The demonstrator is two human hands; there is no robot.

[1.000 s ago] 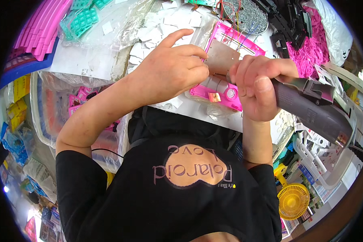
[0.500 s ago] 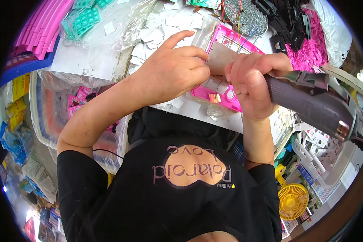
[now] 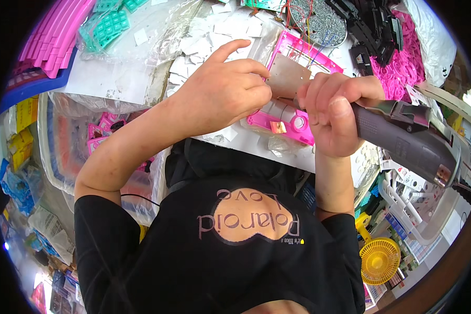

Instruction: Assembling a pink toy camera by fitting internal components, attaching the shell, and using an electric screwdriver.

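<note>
My right hand (image 3: 339, 112) grips a dark grey electric screwdriver (image 3: 403, 133), fingers wrapped round its front end. From it a thin bit (image 3: 286, 99) points left, to the lower edge of a grey metal plate (image 3: 288, 76). That plate lies in a pink plastic housing (image 3: 275, 124) on the table. At the housing's left edge my left hand (image 3: 227, 89) is closed, its middle fingertip at the plate's side and its index finger stretched out. The thumb is hidden. A silvery cylinder (image 3: 279, 110) and a small copper-coloured piece (image 3: 278, 127) sit on the housing's near part.
White paper squares (image 3: 196, 44) are strewn beyond my left hand. A round tray of screws (image 3: 322, 23), thin wires, black plastic parts (image 3: 374, 36) and pink pieces (image 3: 397, 68) crowd the far right. Teal keypads (image 3: 110, 29) lie far left; a lined bin (image 3: 63, 152) stands below.
My right hand and the screwdriver have shifted a little right and toward me, so more of the metal plate and the bit show. My left hand has hardly moved.
</note>
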